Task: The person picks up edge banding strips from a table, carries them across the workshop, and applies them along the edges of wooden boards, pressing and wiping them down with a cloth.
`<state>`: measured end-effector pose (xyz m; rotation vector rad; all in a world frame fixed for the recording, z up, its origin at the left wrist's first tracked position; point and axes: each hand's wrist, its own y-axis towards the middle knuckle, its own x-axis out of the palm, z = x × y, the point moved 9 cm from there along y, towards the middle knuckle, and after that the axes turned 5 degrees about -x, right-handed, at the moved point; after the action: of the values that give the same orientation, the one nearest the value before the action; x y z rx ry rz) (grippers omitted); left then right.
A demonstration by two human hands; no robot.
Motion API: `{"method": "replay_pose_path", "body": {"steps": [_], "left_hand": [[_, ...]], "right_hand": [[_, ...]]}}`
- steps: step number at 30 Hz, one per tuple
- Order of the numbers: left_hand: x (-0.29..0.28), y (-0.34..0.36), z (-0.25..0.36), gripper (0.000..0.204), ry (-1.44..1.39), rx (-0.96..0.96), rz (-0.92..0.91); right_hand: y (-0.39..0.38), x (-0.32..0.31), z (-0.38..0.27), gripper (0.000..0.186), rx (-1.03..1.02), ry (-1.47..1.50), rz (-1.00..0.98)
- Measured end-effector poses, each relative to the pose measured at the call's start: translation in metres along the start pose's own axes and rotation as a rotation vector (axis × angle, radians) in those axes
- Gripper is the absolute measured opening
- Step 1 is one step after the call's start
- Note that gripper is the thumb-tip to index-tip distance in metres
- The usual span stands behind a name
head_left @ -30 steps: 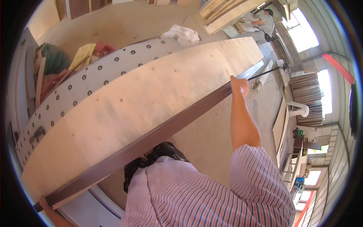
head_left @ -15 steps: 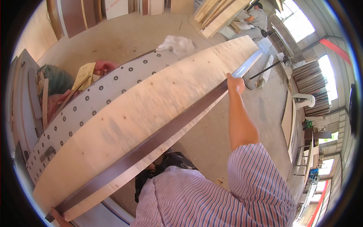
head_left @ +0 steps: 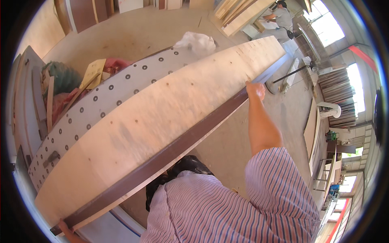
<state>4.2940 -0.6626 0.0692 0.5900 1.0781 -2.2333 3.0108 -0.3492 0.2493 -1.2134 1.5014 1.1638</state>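
My left hand, mostly cut off at the lower left, grips the near end of a long pale plywood board with a dark brown strip along its near edge. Further along that edge, my right hand is closed round it, arm stretched out. The board lies across a grey panel dotted with dark rings; whether it rests on it I cannot tell. A dark tool lies on that panel, and a crumpled white plastic sheet sits at its far end.
A co-worker in grey bends by stacked timber at the back. Green and red bundles and leaning boards are at the left. A black rod on a round base stands beyond my right hand, with panels further right.
Over the last second the board and both my hands have shifted slightly rightward in the view, and my right hand has stayed gripping the edge. The scene behind has shifted a little too.
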Motion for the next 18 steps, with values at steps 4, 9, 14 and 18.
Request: {"method": "replay_pose_path", "body": {"steps": [4, 9, 14, 18], "left_hand": [[-0.005, -0.003, -0.008, 0.055, 0.005, 0.001, 0.003], [-0.03, -0.015, -0.016, 0.055, 0.028, 0.011, 0.027], [-0.006, -0.036, -0.01, 0.055, 0.043, -0.096, -0.056], [0.02, -0.057, 0.003, 0.055, 0.287, -0.113, 0.166]], "right_hand": [[-0.001, 0.004, 0.0, 0.054, -0.024, -0.026, -0.041], [0.019, 0.025, 0.005, 0.053, -0.028, -0.042, -0.171], [0.031, 0.04, 0.017, 0.052, -0.019, -0.103, -0.21], [0.042, 0.033, 0.02, 0.053, -0.114, -0.14, -0.196]]}}
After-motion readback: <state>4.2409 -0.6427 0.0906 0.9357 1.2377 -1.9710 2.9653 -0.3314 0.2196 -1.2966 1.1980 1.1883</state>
